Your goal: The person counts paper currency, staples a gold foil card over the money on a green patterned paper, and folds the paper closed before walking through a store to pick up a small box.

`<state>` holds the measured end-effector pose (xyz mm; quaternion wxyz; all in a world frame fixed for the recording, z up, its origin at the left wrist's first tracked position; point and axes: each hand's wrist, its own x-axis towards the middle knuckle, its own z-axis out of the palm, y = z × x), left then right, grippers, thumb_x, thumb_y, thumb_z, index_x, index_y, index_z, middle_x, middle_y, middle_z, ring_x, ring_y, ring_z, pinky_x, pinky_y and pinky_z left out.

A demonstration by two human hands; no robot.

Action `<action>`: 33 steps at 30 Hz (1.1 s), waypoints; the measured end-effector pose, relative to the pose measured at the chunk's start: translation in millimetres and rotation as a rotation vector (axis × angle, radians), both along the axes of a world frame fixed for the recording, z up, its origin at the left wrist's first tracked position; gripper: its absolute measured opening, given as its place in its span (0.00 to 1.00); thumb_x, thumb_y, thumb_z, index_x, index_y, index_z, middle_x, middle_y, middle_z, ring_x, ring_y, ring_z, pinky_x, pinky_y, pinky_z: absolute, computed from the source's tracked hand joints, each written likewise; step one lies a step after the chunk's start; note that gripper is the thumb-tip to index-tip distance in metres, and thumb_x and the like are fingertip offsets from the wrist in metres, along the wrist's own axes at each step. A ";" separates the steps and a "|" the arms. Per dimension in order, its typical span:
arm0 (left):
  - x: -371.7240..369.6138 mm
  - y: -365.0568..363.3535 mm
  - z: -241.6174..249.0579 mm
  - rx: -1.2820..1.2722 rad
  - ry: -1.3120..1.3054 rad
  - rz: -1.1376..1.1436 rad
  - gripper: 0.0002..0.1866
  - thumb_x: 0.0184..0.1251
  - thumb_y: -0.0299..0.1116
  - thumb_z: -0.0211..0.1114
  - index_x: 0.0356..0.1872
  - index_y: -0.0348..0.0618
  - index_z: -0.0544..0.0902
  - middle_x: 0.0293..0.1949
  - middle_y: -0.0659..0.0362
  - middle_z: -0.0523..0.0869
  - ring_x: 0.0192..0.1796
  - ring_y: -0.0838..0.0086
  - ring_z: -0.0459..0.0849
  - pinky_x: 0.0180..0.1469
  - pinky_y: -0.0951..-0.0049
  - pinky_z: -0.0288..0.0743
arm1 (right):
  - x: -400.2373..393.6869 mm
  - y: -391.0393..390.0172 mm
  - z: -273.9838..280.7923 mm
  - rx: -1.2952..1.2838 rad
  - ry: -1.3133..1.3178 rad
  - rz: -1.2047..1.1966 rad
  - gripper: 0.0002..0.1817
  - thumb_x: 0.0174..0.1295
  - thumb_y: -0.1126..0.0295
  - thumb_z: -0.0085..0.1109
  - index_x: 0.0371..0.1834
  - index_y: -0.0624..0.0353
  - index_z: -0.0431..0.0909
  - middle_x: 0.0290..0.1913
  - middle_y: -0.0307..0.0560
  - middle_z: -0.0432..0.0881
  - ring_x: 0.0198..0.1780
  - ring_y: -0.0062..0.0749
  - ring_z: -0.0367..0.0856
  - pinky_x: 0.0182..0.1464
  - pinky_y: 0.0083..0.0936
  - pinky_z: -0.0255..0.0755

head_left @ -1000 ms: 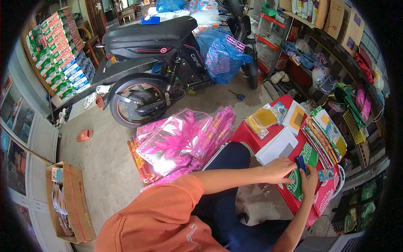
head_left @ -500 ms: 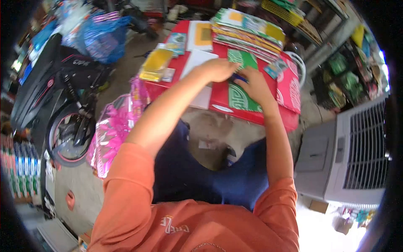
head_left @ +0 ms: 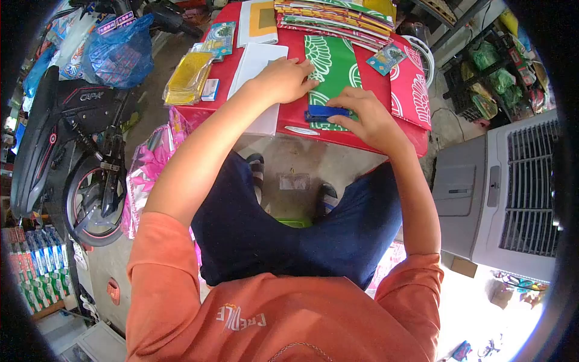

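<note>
A green paper piece (head_left: 338, 69) with white patterns lies on the red table (head_left: 295, 114). My left hand (head_left: 283, 79) rests with spread fingers at its left edge, fingertips touching it. In my right hand (head_left: 367, 119) is a blue stapler (head_left: 325, 113), gripped between thumb and fingers at its right end. The stapler lies across the near end of the green piece. White sheets (head_left: 256, 60) lie left of it, partly hidden beneath my left hand and forearm. To the right lies a red patterned paper piece (head_left: 410, 90).
A stack of patterned papers (head_left: 338, 23) stands at the back. Yellow packets (head_left: 189, 75) and a small white box (head_left: 210, 90) are at the table's left. A motorbike (head_left: 90, 139) stands left, a grey air cooler (head_left: 500, 193) right. Pink plastic-wrapped items (head_left: 148, 169) sit beside the table.
My hands have moved apart. The right one has come toward the near end of the green piece with the stapler; the left has opened out at its left edge. The view has shifted.
</note>
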<state>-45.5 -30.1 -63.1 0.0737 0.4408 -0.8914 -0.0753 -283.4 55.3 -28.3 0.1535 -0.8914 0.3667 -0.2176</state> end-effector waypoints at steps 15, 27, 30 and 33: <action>-6.6 7.2 -12.7 0.010 0.105 0.019 0.37 0.66 0.55 0.69 0.63 0.31 0.78 0.62 0.38 0.80 0.68 0.46 0.77 0.68 0.50 0.71 | -12.9 32.7 18.1 0.003 0.062 -0.013 0.15 0.60 0.65 0.72 0.47 0.58 0.86 0.45 0.53 0.85 0.50 0.51 0.82 0.54 0.44 0.73; -10.7 97.6 -55.9 -0.265 0.352 -0.147 0.37 0.72 0.50 0.62 0.71 0.28 0.71 0.74 0.40 0.70 0.78 0.52 0.67 0.81 0.51 0.55 | -20.5 30.5 -9.3 -0.005 -0.138 -0.391 0.13 0.66 0.73 0.67 0.48 0.72 0.80 0.41 0.56 0.83 0.44 0.46 0.80 0.53 0.36 0.73; -13.2 99.5 -56.6 -0.276 0.354 -0.130 0.37 0.69 0.48 0.65 0.70 0.28 0.72 0.74 0.40 0.70 0.78 0.53 0.67 0.81 0.51 0.55 | -17.0 11.6 -17.6 -0.046 -0.136 -0.433 0.14 0.66 0.72 0.66 0.48 0.72 0.80 0.42 0.57 0.83 0.45 0.47 0.81 0.52 0.37 0.74; -13.4 99.9 -53.2 -0.273 0.360 -0.123 0.37 0.66 0.45 0.67 0.70 0.28 0.72 0.73 0.40 0.71 0.77 0.53 0.68 0.80 0.50 0.56 | -16.6 -16.2 -30.7 -0.079 -0.143 -0.459 0.14 0.67 0.71 0.66 0.49 0.71 0.80 0.43 0.58 0.83 0.46 0.48 0.82 0.52 0.38 0.74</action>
